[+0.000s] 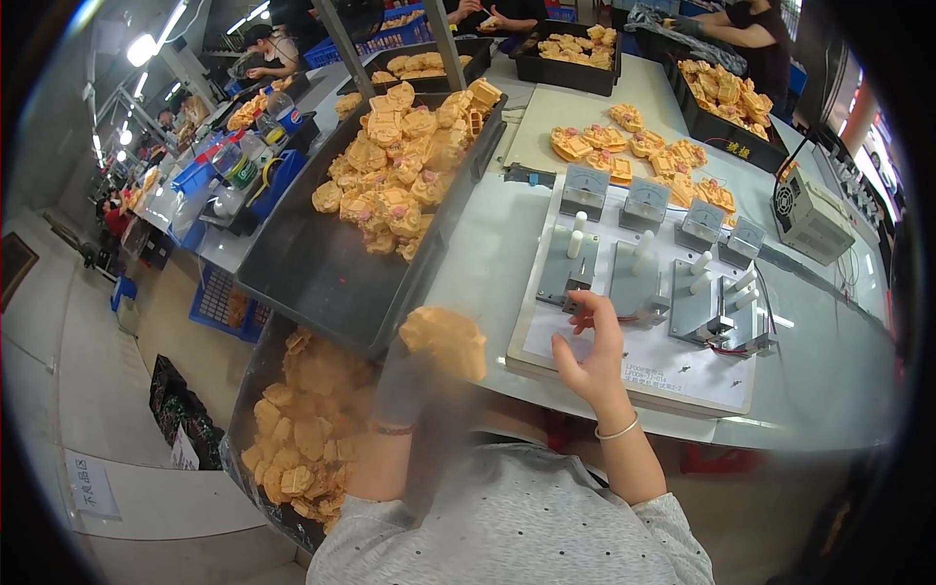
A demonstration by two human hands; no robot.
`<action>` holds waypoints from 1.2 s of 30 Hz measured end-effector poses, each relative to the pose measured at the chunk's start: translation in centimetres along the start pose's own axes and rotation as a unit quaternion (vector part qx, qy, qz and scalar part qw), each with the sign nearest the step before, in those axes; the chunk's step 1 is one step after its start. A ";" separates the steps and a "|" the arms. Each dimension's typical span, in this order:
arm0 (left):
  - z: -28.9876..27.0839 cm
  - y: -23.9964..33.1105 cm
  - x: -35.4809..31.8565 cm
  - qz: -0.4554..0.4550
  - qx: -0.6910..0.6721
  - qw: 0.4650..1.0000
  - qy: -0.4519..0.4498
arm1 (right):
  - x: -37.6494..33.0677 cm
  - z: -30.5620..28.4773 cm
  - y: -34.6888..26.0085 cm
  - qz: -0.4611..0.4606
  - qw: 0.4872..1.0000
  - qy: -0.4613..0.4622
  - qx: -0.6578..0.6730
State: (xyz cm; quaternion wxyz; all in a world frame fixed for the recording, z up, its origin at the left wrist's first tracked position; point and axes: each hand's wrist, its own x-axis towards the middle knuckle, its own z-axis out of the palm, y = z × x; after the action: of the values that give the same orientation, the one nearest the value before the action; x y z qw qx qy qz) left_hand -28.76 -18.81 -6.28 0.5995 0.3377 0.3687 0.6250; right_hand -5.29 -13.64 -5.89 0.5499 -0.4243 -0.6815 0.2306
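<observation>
My left hand (398, 388), smeared by motion and haze, holds a yellow-orange molded plastic part (445, 341) between the large black tray and the test board. The part's grip points are hidden. My right hand (597, 359) is over the front of the white test board (546, 343), with thumb and forefinger apart and nothing between them. Its forefinger reaches a small dark block on the leftmost grey test fixture (577, 261); whether it presses cannot be made out. Several such fixtures with white pegs stand in a row, backed by analog meters (645, 203).
A black tray (322, 283) heaped with yellow-orange parts lies left of the board; a lower bin (310, 439) holds more. Loose parts (673, 156) lie beyond the meters. A grey power unit (811, 214) stands right. Other people work around the far benches.
</observation>
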 end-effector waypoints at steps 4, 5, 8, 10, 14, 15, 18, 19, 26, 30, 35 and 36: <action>-3.4 -1.9 2.0 -0.060 -0.308 0.949 -0.036 | 0.0 -0.2 1.0 0.004 0.997 -0.036 0.062; -2.6 -1.3 2.8 -0.063 -0.320 0.945 0.035 | 0.0 -0.2 1.1 0.011 0.997 -0.044 0.061; -0.3 0.0 5.0 -0.105 -0.337 0.932 0.082 | -0.2 -0.4 1.1 0.034 0.996 -0.070 0.053; 0.2 0.1 5.8 -0.107 -0.310 0.944 -0.049 | -0.2 0.0 1.0 0.080 0.987 -0.059 0.123; 2.2 0.3 6.2 -0.132 -0.275 0.952 -0.043 | -0.1 -0.3 0.9 0.066 0.984 -0.076 0.146; 2.3 0.3 6.2 -0.125 -0.232 0.964 -0.028 | -0.2 -0.2 0.8 0.060 0.985 -0.065 0.151; 3.1 0.1 7.0 -0.085 -0.149 0.985 -0.021 | -0.7 -0.9 1.6 0.034 0.987 -0.117 0.103; 3.4 0.3 7.6 -0.049 -0.109 0.992 -0.025 | -0.3 -0.9 1.6 0.029 0.989 -0.106 0.103; 10.8 2.2 15.8 0.223 0.263 0.937 -0.046 | -0.1 -0.8 0.8 0.020 0.993 -0.088 0.081; 14.6 2.6 20.7 0.396 0.597 0.650 -0.251 | -0.3 -1.3 0.8 0.025 0.993 -0.086 0.080; 13.4 1.2 22.2 0.284 0.481 0.696 -0.451 | -0.6 -1.2 0.4 0.031 0.991 -0.096 0.086; 13.6 1.3 22.2 0.282 0.478 0.693 -0.461 | -0.6 -1.3 0.4 0.035 0.990 -0.103 0.089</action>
State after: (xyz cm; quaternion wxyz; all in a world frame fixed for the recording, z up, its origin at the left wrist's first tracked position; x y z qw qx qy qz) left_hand -18.88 4.13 1.22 0.2476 0.9124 0.1823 0.2703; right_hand -3.94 -14.11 -6.15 0.5036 -0.3714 -0.6963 0.3517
